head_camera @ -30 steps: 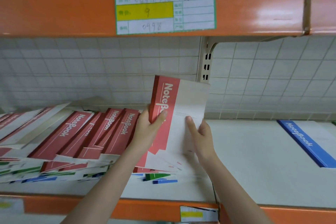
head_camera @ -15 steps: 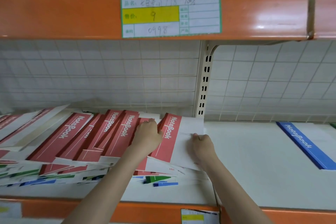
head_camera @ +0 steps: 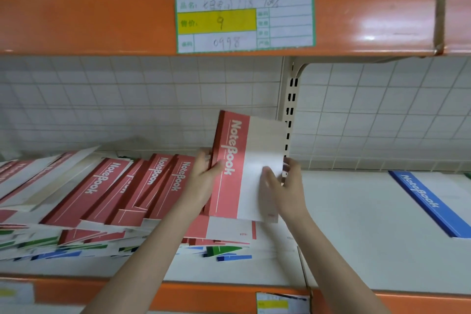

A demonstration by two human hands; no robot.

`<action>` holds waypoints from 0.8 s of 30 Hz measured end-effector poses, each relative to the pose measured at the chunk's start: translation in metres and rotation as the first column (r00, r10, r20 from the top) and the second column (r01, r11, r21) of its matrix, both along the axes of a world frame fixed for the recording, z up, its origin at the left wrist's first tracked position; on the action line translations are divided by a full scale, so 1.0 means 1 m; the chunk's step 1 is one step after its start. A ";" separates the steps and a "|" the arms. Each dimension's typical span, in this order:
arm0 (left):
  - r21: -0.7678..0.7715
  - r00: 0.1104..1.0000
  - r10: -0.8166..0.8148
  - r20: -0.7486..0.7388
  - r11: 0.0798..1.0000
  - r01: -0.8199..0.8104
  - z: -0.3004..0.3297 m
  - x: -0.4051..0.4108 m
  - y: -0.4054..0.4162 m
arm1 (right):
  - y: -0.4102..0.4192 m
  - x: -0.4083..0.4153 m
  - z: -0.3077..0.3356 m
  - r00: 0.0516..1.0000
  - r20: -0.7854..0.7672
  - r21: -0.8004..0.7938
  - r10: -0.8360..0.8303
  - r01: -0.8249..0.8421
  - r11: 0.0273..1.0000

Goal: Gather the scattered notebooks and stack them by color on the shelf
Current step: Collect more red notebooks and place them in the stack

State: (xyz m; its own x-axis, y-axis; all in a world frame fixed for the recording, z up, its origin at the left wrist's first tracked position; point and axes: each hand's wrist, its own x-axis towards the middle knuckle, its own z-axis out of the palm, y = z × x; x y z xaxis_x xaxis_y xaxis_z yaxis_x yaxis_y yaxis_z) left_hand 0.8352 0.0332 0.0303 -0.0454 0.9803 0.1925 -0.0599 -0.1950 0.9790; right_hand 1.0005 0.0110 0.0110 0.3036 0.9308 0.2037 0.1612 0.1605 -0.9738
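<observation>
Handwritten price label (head_camera: pixel 244 16) on orange beam (head_camera: pixel 89 20); white tiled wall (head_camera: pixel 382 115) behind

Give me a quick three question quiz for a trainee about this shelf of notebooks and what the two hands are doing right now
1. True or false: the red notebook that the hands hold up lies flat on the pile.
2. Which hand has its thumb on the notebook's red band? A. left hand B. right hand
3. What colour is the band on the lone notebook at the far right of the shelf?

Key
1. False: it is raised and tilted, with its top edge up against the tiled back wall.
2. A: the left hand grips the spine side, the right hand holds the white side.
3. Blue.
</observation>
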 end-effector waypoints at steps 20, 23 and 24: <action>0.142 0.960 0.162 -0.228 0.981 -0.132 -0.001 -0.006 -0.017 | -0.013 -0.015 -0.005 0.972 -0.033 0.083 0.234 -0.231 0.969; 0.002 0.929 0.062 -0.364 0.998 -0.065 0.003 0.002 -0.014 | -0.012 -0.002 -0.001 0.995 0.005 -0.059 0.104 -0.103 0.993; -0.044 0.917 0.028 -0.397 0.998 -0.050 0.003 0.006 -0.014 | -0.013 0.004 0.000 0.995 -0.029 -0.136 0.095 -0.098 0.986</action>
